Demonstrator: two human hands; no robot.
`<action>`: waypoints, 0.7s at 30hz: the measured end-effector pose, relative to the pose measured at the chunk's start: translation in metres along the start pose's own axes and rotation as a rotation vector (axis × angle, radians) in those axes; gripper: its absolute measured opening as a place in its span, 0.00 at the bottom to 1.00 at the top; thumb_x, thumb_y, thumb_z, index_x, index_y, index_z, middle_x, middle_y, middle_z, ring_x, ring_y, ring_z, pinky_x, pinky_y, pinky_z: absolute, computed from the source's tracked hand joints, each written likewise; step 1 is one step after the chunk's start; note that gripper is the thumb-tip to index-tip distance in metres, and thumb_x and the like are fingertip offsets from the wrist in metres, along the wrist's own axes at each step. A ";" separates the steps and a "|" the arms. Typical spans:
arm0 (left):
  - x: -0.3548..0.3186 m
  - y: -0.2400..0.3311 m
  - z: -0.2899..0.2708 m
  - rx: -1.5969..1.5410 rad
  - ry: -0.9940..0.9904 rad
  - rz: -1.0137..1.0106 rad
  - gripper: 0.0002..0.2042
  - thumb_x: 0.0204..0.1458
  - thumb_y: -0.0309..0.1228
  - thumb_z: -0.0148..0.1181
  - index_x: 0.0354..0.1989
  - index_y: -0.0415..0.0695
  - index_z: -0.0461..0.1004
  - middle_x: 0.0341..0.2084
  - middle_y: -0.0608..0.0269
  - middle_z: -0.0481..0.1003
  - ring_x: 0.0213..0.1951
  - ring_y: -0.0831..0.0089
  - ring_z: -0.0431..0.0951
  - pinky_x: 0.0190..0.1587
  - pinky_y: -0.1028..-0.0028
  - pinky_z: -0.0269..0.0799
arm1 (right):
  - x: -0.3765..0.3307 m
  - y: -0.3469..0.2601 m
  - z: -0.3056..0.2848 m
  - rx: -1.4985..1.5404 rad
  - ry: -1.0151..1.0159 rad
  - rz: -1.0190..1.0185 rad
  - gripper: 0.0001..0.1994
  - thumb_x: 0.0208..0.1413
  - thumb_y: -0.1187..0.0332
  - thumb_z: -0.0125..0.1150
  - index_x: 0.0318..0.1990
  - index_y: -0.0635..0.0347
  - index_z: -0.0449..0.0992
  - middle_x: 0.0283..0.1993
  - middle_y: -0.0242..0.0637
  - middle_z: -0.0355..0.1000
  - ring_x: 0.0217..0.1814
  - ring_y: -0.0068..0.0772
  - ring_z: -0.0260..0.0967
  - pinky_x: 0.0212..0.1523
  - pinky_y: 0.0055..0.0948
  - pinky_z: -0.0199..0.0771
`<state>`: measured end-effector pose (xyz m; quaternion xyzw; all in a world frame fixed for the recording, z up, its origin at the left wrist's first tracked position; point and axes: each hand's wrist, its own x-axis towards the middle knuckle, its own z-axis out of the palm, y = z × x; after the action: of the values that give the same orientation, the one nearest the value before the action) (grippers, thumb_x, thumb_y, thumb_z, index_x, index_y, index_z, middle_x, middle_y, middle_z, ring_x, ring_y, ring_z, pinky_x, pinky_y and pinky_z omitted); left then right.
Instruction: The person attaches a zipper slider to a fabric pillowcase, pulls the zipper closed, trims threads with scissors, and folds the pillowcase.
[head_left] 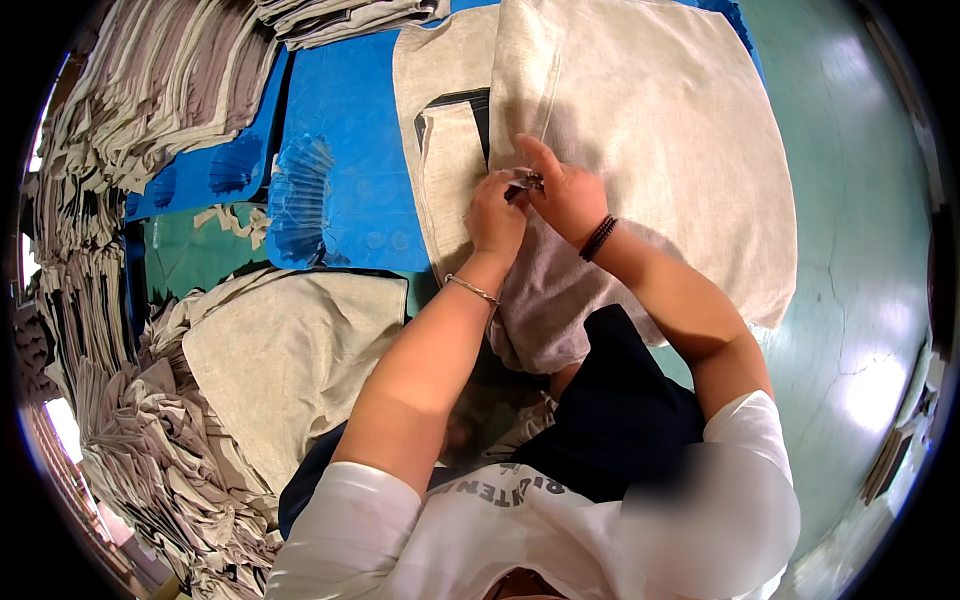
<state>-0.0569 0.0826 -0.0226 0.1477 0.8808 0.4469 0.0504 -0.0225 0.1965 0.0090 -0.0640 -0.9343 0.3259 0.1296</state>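
Observation:
Beige cloth lies spread before me, with a fold running down its left part and a dark strip along an inner edge. My left hand is closed over this cloth, fingers curled in; what they pinch is hidden. Right beside it, my right hand is closed around a small dark metal tool, with one digit sticking up. The tool's shape is mostly covered by the fingers, and the two hands meet at it.
Blue sheeting lies under the cloth's left side. Stacks of folded beige cloth stand at the far left, and a crumpled heap lies near left. Another beige piece lies by my left arm. Green floor stretches along the right.

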 end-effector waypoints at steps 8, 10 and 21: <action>0.007 -0.008 0.007 -0.305 0.030 -0.150 0.06 0.42 0.26 0.56 0.30 0.45 0.73 0.24 0.63 0.74 0.27 0.72 0.74 0.30 0.75 0.67 | 0.000 0.020 -0.004 0.005 0.066 -0.030 0.23 0.40 0.70 0.55 0.47 0.49 0.60 0.31 0.36 0.70 0.25 0.40 0.68 0.23 0.36 0.68; 0.009 -0.013 0.009 -0.494 0.045 -0.169 0.04 0.44 0.25 0.55 0.29 0.42 0.72 0.22 0.64 0.73 0.25 0.77 0.72 0.28 0.78 0.66 | -0.002 0.017 -0.010 -0.031 0.058 -0.066 0.18 0.39 0.71 0.54 0.42 0.52 0.63 0.32 0.34 0.69 0.28 0.39 0.68 0.24 0.34 0.68; 0.005 -0.007 0.007 -0.538 0.055 -0.209 0.03 0.46 0.24 0.53 0.27 0.38 0.69 0.18 0.70 0.68 0.22 0.84 0.65 0.26 0.83 0.62 | -0.017 0.022 -0.011 -0.267 -0.026 -0.198 0.09 0.42 0.70 0.51 0.35 0.52 0.69 0.28 0.29 0.66 0.28 0.30 0.68 0.23 0.29 0.68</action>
<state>-0.0616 0.0859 -0.0325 0.0252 0.7420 0.6609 0.1098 -0.0023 0.2170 0.0004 0.0157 -0.9726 0.1853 0.1392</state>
